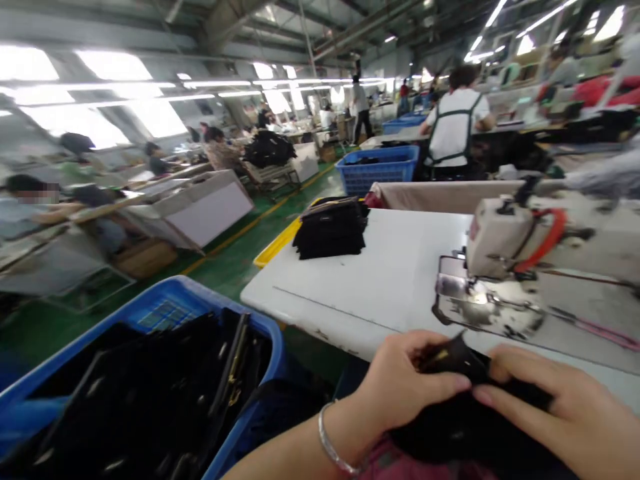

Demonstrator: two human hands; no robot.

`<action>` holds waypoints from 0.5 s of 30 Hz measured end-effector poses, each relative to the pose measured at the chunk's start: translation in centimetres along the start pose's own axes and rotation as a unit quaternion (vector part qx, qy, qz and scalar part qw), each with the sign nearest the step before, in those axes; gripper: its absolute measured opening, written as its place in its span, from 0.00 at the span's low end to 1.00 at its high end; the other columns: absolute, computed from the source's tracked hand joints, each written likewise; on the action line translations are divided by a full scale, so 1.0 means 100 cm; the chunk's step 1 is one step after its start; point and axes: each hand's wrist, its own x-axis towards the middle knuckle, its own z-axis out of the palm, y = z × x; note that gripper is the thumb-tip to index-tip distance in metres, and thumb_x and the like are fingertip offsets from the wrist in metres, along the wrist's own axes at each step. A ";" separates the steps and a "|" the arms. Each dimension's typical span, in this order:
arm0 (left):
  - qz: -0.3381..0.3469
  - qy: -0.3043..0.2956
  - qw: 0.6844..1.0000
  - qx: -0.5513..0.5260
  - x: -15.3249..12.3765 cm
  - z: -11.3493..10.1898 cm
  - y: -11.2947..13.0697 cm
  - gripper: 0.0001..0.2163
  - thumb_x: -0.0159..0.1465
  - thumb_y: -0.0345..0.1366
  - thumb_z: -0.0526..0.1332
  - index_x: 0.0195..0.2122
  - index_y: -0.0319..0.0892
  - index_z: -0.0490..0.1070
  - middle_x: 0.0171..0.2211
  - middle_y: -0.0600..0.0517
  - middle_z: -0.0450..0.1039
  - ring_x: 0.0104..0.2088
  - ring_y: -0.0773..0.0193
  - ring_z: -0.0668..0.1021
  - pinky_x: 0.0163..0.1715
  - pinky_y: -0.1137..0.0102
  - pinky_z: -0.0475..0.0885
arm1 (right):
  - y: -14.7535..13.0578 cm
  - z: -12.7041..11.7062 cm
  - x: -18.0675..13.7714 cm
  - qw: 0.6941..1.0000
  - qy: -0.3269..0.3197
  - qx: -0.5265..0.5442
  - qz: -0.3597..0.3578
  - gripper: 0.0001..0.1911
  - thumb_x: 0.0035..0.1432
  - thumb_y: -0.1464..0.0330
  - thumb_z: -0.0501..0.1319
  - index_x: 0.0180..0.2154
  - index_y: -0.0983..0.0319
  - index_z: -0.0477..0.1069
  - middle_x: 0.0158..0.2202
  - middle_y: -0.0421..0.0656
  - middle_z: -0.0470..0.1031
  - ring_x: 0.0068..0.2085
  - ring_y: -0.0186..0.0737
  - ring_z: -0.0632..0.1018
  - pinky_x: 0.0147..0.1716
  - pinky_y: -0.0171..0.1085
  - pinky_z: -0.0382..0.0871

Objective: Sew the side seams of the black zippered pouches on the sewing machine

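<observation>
My left hand point(407, 383), with a silver bracelet on its wrist, grips a black fabric piece point(463, 410) at the near edge of the white worktable point(395, 273). My right hand point(565, 407) lies on the same piece from the right, fingers pressed onto it. A small gold part shows on the fabric between my hands. Just beyond them stands a sewing machine point(505, 250) with a shiny metal plate under its head. A stack of black pieces point(331, 230) lies on the table's far left.
A blue crate point(165, 313) full of black pieces stands at my lower left. A yellow bin point(277, 243) and another blue crate point(377, 167) lie beyond the table. Several people work at benches across a green aisle.
</observation>
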 end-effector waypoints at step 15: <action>-0.019 0.086 0.981 -0.173 0.006 0.003 0.003 0.13 0.52 0.33 0.77 0.39 0.40 0.81 0.37 0.50 0.82 0.37 0.65 0.79 0.43 0.72 0.74 | -0.029 -0.028 0.004 0.995 -0.007 0.017 0.102 0.13 0.61 0.57 0.63 0.28 0.56 0.71 0.27 0.34 0.74 0.29 0.35 0.73 0.29 0.36 0.62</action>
